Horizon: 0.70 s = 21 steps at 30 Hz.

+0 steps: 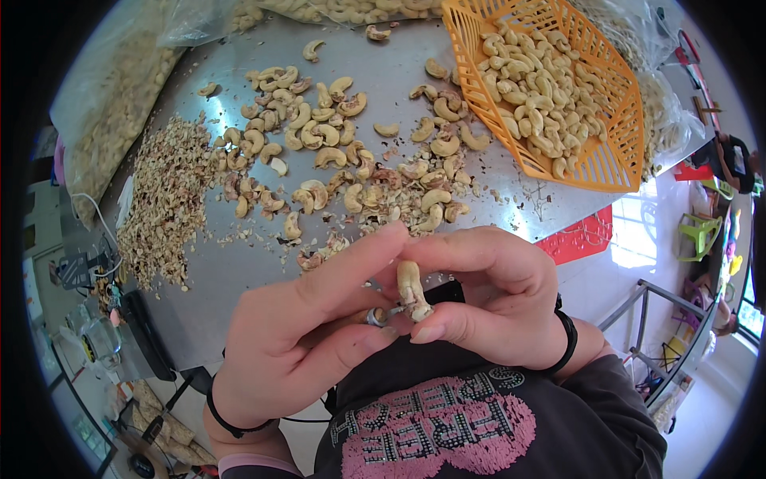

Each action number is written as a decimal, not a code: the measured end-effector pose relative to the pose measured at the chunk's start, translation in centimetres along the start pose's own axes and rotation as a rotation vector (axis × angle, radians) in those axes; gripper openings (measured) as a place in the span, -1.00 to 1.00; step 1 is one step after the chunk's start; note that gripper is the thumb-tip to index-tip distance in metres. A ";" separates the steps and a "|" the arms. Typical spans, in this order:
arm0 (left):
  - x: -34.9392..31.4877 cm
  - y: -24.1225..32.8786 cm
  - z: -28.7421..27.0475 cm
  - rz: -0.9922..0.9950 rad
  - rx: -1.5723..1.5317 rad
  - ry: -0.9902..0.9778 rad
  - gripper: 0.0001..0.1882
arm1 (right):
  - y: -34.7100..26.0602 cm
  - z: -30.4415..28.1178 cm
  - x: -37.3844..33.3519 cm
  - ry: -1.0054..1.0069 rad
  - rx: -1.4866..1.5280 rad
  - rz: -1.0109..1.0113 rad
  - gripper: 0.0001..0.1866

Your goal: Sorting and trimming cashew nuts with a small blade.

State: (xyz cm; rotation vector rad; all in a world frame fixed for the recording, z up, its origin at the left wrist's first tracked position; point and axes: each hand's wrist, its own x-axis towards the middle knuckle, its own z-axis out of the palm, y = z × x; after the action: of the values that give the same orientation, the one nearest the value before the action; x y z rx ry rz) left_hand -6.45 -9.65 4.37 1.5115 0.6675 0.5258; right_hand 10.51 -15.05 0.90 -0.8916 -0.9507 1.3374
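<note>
Above the near edge of the metal table, my two hands meet in front of my chest. A cashew nut point(410, 286) is pinched upright between the thumb and fingers of my right hand point(499, 291); some reddish skin clings to its lower end. My left hand point(291, 339) is closed around a slim tool with a brownish handle and a metal collar point(377, 316), whose thin tip meets the lower part of the nut. Most of the handle is hidden in my palm. Just beyond my fingers lies a pile of cashews mixed with skin flakes point(391, 188).
An orange slatted basket point(626, 160) holding pale cashews stands at the far right. Loose cashews point(319, 132) are scattered mid-table. A heap of skin scraps point(163, 191) lies at the left, beside a clear bag of cashews point(112, 120). Another bag point(351, 9) lies along the back.
</note>
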 end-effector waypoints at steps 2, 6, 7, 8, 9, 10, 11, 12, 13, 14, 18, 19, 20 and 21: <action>-0.1 0.0 0.2 0.010 0.005 0.040 -0.42 | -0.2 -0.3 0.1 -0.050 -0.102 -0.046 -0.60; 0.2 0.3 0.4 -0.003 -0.008 0.054 -0.40 | -0.2 -0.5 0.0 -0.056 -0.226 -0.119 -0.60; 0.3 0.4 0.4 -0.005 -0.010 0.043 -0.40 | -0.2 -0.6 0.1 -0.076 -0.241 -0.131 -0.60; 0.2 0.3 0.2 0.003 -0.002 0.019 -0.40 | -0.3 -0.7 0.2 -0.097 -0.257 -0.144 -0.60; 0.2 0.3 0.2 0.013 0.016 0.024 -0.41 | -0.4 -0.7 0.3 -0.119 -0.271 -0.155 -0.60; 0.2 0.3 0.2 0.022 0.033 0.028 -0.42 | -0.4 -0.7 0.3 -0.108 -0.293 -0.180 -0.61; 0.3 0.4 0.6 0.034 0.058 0.060 -0.44 | -0.4 -0.6 0.4 -0.098 -0.315 -0.205 -0.61; 0.2 0.4 0.6 0.051 0.113 0.064 -0.47 | -0.4 -0.6 0.4 -0.088 -0.336 -0.230 -0.61; 0.2 0.4 0.6 0.069 0.169 0.068 -0.49 | -0.3 -0.5 0.4 -0.057 -0.322 -0.215 -0.61; 0.2 0.3 0.3 0.090 0.255 0.043 -0.50 | -0.2 -0.4 0.3 -0.028 -0.307 -0.200 -0.61; 0.6 -0.6 0.3 0.198 0.471 0.055 -0.48 | 0.4 -0.5 0.4 0.030 -0.358 -0.234 -0.62; 0.7 -0.6 0.3 0.227 0.537 0.071 -0.48 | 0.4 -0.5 0.4 0.039 -0.336 -0.213 -0.62; 0.9 -0.7 0.4 0.256 0.603 0.086 -0.49 | 0.4 -0.4 0.4 0.048 -0.314 -0.192 -0.61; 0.8 -0.6 0.4 0.283 0.674 0.107 -0.49 | 0.4 -0.3 0.4 0.051 -0.287 -0.172 -0.61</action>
State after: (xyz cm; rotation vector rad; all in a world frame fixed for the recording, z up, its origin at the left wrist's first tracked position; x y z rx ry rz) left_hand -5.60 -9.39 3.70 2.2454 0.7607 0.6337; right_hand 10.67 -14.64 0.40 -1.0305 -1.1711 1.0430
